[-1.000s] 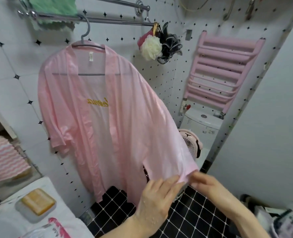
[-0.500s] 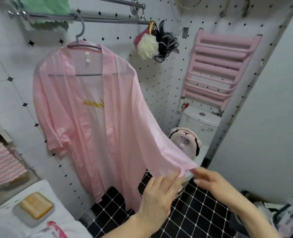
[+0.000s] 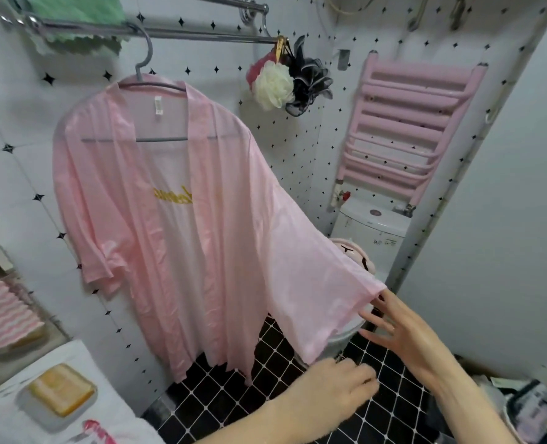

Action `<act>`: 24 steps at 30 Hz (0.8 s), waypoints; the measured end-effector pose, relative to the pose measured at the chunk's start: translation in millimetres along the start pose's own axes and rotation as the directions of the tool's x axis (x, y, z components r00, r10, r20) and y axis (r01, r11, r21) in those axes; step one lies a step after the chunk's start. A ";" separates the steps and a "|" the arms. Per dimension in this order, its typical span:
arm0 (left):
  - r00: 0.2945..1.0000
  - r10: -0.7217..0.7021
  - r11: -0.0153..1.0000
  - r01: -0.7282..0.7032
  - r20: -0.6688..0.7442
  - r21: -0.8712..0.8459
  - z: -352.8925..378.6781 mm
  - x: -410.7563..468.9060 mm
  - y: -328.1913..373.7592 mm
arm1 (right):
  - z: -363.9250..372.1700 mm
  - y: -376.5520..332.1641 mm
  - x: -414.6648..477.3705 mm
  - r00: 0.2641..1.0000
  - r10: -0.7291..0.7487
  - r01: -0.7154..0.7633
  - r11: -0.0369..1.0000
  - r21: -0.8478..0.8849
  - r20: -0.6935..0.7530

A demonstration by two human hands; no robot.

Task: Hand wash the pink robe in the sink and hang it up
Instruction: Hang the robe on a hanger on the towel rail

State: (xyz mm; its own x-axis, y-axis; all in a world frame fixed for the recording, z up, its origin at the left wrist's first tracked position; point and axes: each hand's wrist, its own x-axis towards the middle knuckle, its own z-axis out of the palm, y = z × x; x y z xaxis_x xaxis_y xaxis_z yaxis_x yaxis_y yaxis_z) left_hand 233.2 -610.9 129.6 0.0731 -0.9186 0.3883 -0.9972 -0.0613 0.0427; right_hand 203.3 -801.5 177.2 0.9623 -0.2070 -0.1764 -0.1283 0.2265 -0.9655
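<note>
Two hands are set at the sleeve hem (image 3: 336, 315), 4 o'clock of the pink robe (image 3: 201, 235): right hand (image 3: 406, 338) spread, left hand (image 3: 329, 392) curled, grip unclear.

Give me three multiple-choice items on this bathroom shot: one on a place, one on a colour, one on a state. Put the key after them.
1. Where does the pink robe hang?
A. On the pink radiator
B. On a hanger hooked over the chrome rail
C. Over the sink's edge

2. What colour is the towel above the robe?
A. Yellow
B. Blue
C. Green

3. How is the right hand?
A. Open, spread wide beside the robe's sleeve
B. Clenched in a fist
C. Gripping the soap

Key: 1 B, the hanger's hook loops over the rail; 2 C, the cloth at the top is mint green; 3 A, every digit is extended and nothing is held.
</note>
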 end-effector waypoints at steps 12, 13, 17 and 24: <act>0.661 -0.749 0.644 0.710 -0.045 -0.285 -24.9 -100.1 -91.2 | -19.3 -16.8 88.8 0.889 0.262 -0.042 0.864 0.502 -0.377; 0.562 -0.825 0.556 0.784 -0.064 -0.276 -28.5 -114.6 -103.1 | -17.8 -14.2 98.9 0.838 0.289 -0.047 0.884 0.465 -0.464; 0.160 -0.975 0.199 0.939 -0.153 -0.282 -58.9 -159.5 -160.1 | 16.9 -5.3 137.6 0.817 0.261 -0.099 0.942 0.321 -0.515; -0.464 -0.873 -0.243 0.682 -0.151 -0.690 -146.0 -225.9 -269.3 | 154.7 -20.3 184.7 0.978 0.028 -0.034 0.999 -0.022 -0.206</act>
State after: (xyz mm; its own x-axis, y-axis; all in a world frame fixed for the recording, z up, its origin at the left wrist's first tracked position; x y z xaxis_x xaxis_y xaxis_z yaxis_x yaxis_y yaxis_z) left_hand 487.4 -329.9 164.8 0.8387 0.5389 -0.0783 0.3028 -0.3421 0.8895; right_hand 420.7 -697.1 193.8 0.8882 -0.3921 -0.2394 -0.1659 0.2122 -0.9630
